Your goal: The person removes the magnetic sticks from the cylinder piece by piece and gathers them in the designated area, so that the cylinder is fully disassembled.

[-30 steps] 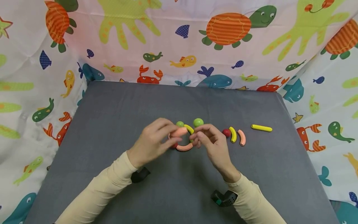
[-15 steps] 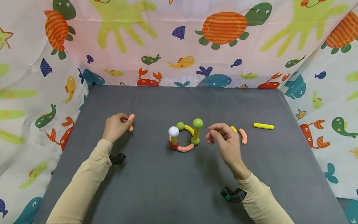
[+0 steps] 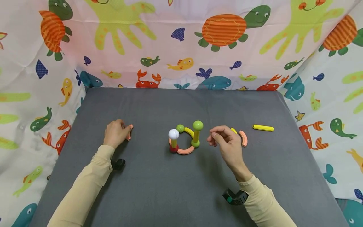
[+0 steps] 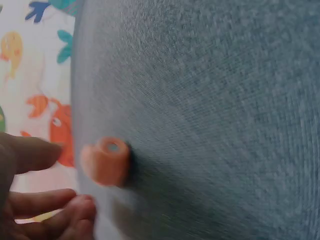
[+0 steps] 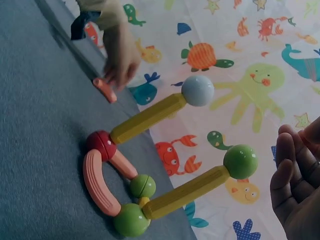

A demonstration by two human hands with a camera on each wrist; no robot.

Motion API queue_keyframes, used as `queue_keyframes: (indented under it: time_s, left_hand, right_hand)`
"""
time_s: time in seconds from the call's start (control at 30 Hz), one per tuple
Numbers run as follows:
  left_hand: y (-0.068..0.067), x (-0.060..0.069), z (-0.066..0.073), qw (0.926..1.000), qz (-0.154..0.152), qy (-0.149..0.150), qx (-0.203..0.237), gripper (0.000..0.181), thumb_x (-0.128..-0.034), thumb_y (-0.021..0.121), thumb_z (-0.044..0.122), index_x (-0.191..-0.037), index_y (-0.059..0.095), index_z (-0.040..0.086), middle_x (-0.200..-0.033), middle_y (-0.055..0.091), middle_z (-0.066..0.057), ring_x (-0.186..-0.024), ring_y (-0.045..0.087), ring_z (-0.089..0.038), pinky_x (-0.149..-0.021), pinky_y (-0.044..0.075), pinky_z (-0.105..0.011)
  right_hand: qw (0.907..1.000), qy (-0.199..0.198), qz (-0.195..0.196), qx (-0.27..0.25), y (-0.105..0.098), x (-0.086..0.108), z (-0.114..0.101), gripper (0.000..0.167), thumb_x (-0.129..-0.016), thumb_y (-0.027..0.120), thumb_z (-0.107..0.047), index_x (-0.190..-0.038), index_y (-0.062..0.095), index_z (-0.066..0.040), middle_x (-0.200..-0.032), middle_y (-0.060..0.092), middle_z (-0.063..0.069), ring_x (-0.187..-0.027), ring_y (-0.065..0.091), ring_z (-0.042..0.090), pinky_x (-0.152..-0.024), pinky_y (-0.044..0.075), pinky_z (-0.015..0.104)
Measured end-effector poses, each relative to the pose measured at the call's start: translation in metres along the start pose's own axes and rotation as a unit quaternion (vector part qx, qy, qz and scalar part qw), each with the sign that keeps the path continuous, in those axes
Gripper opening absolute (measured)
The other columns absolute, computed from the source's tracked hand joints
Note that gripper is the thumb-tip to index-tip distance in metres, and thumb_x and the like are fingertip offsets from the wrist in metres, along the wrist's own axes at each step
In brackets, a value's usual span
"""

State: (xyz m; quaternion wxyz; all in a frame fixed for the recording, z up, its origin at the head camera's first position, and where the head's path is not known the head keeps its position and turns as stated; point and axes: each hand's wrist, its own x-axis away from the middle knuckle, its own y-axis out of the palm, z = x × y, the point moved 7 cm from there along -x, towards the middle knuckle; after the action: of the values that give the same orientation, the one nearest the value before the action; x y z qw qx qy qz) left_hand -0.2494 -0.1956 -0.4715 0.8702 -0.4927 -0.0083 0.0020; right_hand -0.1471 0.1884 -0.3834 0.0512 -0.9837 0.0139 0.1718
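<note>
My left hand [image 3: 114, 134] is beside a curved pink piece [image 3: 129, 132] lying on the grey table. In the left wrist view its fingers stand apart from that pink piece [image 4: 107, 162], which has a hole in its end. Mid-table, curved pieces and balls form a ring, with a pink curve [image 3: 185, 151] in front. A yellow stick on the red ball [image 3: 174, 148] carries a white ball [image 3: 174, 134]. Another yellow stick [image 3: 196, 136] bears a green ball [image 3: 198, 125]. Right of the ring hovers my right hand [image 3: 227, 143], fingers loosely bent, holding nothing.
Behind my right hand lie a partly hidden yellow curve [image 3: 233, 130] and a pink curve [image 3: 243, 138]. Farther right is a straight yellow stick [image 3: 263, 127]. A patterned cloth [image 3: 122, 63] hangs along the table's back and side edges.
My left hand has carried the curved pink piece from the ring to the left, set it on the table and let it go. My right hand has shifted right, away from the ring.
</note>
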Motion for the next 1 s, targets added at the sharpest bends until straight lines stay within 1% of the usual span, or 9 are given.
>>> queue_keyframes:
  time_s: [0.07, 0.13, 0.23, 0.3, 0.37, 0.47, 0.63, 0.77, 1.0]
  left_hand:
    - [-0.004, 0.006, 0.021, 0.9986, 0.025, 0.04, 0.024, 0.034, -0.0948, 0.059, 0.021, -0.112, 0.064, -0.007, -0.095, 0.066, -0.022, -0.09, 0.063, -0.038, -0.081, 0.048, -0.051]
    - [-0.003, 0.016, 0.05, 0.9927, 0.023, 0.095, 0.071, 0.027, -0.0934, 0.06, 0.015, -0.112, 0.066, -0.002, -0.097, 0.065, -0.016, -0.087, 0.062, -0.029, -0.079, 0.049, -0.044]
    - [0.011, 0.035, 0.092, 0.9704, -0.039, 0.179, 0.157, 0.028, -0.0914, 0.065, 0.011, -0.119, 0.064, 0.004, -0.105, 0.065, -0.011, -0.086, 0.061, -0.02, -0.076, 0.05, -0.034]
    - [0.025, 0.047, 0.111, 0.9532, -0.084, 0.208, 0.203, 0.035, -0.0902, 0.069, 0.014, -0.124, 0.061, 0.008, -0.11, 0.064, -0.009, -0.087, 0.06, -0.018, -0.075, 0.051, -0.03]
    - [0.037, 0.056, 0.124, 0.9406, -0.103, 0.231, 0.226, 0.04, -0.0892, 0.072, 0.017, -0.126, 0.059, 0.011, -0.109, 0.063, -0.009, -0.086, 0.059, -0.017, -0.073, 0.051, -0.03]
    - [0.046, 0.064, 0.133, 0.9314, -0.086, 0.256, 0.244, 0.036, -0.087, 0.075, 0.02, -0.119, 0.061, 0.012, -0.101, 0.062, -0.009, -0.08, 0.057, -0.015, -0.069, 0.05, -0.031]
    - [0.045, 0.069, 0.14, 0.9205, -0.013, 0.298, 0.252, 0.02, -0.0852, 0.074, 0.007, -0.103, 0.064, 0.008, -0.092, 0.06, -0.005, -0.073, 0.054, -0.011, -0.063, 0.049, -0.028]
    - [0.044, 0.069, 0.141, 0.9189, 0.016, 0.307, 0.248, 0.015, -0.0825, 0.069, -0.004, -0.093, 0.065, 0.006, -0.086, 0.06, -0.005, -0.072, 0.054, -0.01, -0.062, 0.048, -0.027]
    - [0.043, 0.068, 0.144, 0.9178, 0.023, 0.315, 0.24, 0.015, -0.0815, 0.067, -0.007, -0.088, 0.063, 0.006, -0.086, 0.061, -0.006, -0.071, 0.054, -0.011, -0.062, 0.049, -0.029]
  right_hand:
    - [0.9996, 0.01, 0.002, 0.027, 0.0, 0.0, 0.002, 0.009, -0.096, 0.056, 0.002, -0.097, 0.065, 0.002, -0.077, 0.067, 0.002, -0.061, 0.06, 0.014, -0.058, 0.049, 0.025]
    - [0.9982, 0.006, -0.007, 0.058, 0.003, 0.0, 0.004, 0.009, -0.095, 0.058, 0.001, -0.098, 0.066, -0.001, -0.079, 0.067, 0.005, -0.061, 0.058, 0.014, -0.058, 0.049, 0.025]
    - [0.9906, -0.026, -0.049, 0.125, 0.019, 0.0, 0.005, 0.012, -0.093, 0.062, -0.001, -0.103, 0.067, -0.007, -0.085, 0.067, 0.008, -0.063, 0.059, 0.011, -0.058, 0.05, 0.024]
    - [0.9787, -0.071, -0.083, 0.174, 0.035, 0.0, 0.002, 0.018, -0.091, 0.066, -0.002, -0.108, 0.066, -0.007, -0.092, 0.068, 0.009, -0.066, 0.06, 0.01, -0.06, 0.051, 0.023]
    - [0.9623, -0.109, -0.114, 0.221, 0.054, 0.0, 0.0, 0.027, -0.089, 0.069, -0.004, -0.115, 0.064, -0.007, -0.101, 0.067, 0.009, -0.07, 0.061, 0.01, -0.061, 0.051, 0.023]
    - [0.9405, -0.143, -0.146, 0.271, 0.079, -0.002, -0.002, 0.041, -0.088, 0.073, -0.012, -0.125, 0.059, -0.005, -0.114, 0.064, 0.01, -0.075, 0.063, 0.012, -0.06, 0.05, 0.022]
    - [0.9197, -0.161, -0.162, 0.319, 0.105, -0.009, -0.003, 0.048, -0.089, 0.073, -0.024, -0.132, 0.057, -0.008, -0.118, 0.062, 0.01, -0.082, 0.065, 0.015, -0.063, 0.052, 0.024]
    - [0.9137, -0.177, -0.158, 0.33, 0.112, -0.012, -0.004, 0.045, -0.087, 0.075, -0.025, -0.126, 0.062, -0.006, -0.111, 0.065, 0.011, -0.085, 0.065, 0.016, -0.07, 0.055, 0.027]
    - [0.9098, -0.186, -0.166, 0.331, 0.116, -0.013, -0.004, 0.036, -0.088, 0.075, -0.022, -0.119, 0.066, -0.007, -0.104, 0.066, 0.009, -0.082, 0.062, 0.015, -0.068, 0.053, 0.026]
